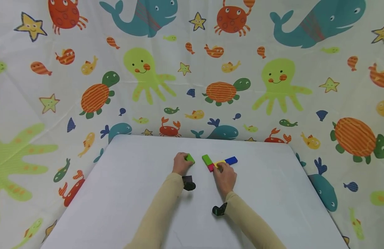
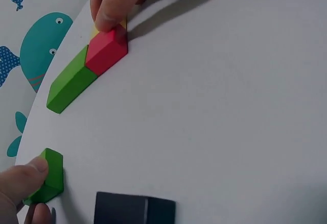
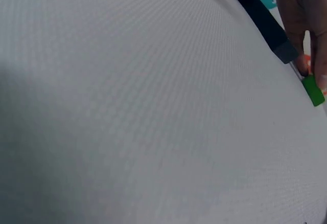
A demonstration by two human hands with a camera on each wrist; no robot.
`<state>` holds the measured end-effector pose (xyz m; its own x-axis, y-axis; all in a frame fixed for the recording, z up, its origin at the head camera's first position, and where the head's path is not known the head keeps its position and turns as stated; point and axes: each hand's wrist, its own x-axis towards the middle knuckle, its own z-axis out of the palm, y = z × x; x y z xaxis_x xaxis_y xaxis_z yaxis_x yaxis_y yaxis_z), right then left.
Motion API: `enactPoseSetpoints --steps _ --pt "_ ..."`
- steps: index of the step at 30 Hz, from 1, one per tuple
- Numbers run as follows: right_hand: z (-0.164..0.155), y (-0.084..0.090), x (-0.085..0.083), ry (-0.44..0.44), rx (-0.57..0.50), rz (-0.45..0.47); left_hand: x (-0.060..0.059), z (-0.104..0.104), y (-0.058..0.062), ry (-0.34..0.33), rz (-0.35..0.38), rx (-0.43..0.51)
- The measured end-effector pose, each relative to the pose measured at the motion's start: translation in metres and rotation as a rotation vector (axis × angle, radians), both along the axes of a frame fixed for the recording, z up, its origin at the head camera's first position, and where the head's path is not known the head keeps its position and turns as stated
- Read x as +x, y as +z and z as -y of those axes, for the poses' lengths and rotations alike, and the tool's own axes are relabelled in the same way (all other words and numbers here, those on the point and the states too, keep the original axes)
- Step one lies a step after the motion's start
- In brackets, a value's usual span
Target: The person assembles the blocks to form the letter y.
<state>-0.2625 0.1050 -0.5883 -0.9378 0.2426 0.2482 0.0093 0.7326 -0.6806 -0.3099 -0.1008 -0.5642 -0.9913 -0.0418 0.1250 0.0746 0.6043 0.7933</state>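
On the white table [image 1: 132,193] my left hand [image 1: 186,162] pinches a small green block [image 1: 190,158]; the left wrist view shows my thumb [image 2: 23,180] against that green block [image 2: 51,177]. To its right lies a flat cluster: a long green block [image 1: 206,159], a red block [image 1: 211,167], a yellow block [image 1: 220,162] and a blue block [image 1: 231,160]. My right hand [image 1: 221,167] grips the yellow block, fingertips [image 2: 110,14] pressing beside the red block [image 2: 106,50]. The green bar [image 2: 71,83] touches the red one.
Black wrist cameras [image 1: 188,182] [image 1: 219,209] sit on both beige sleeves. A sea-animal patterned cloth [image 1: 192,69] surrounds the table. The right wrist view is mostly bare table [image 3: 127,106], with the small green block [image 3: 312,90] at its right edge.
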Motion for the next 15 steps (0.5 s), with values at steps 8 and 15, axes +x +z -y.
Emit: enactPoseSetpoints --steps 8,15 --pt "-0.001 -0.002 -0.001 0.005 0.001 -0.008 -0.002 -0.004 0.007 -0.018 0.085 0.007" --pt "0.001 0.0 0.0 0.003 -0.003 -0.002 -0.001 -0.006 0.013 -0.05 0.134 -0.005"
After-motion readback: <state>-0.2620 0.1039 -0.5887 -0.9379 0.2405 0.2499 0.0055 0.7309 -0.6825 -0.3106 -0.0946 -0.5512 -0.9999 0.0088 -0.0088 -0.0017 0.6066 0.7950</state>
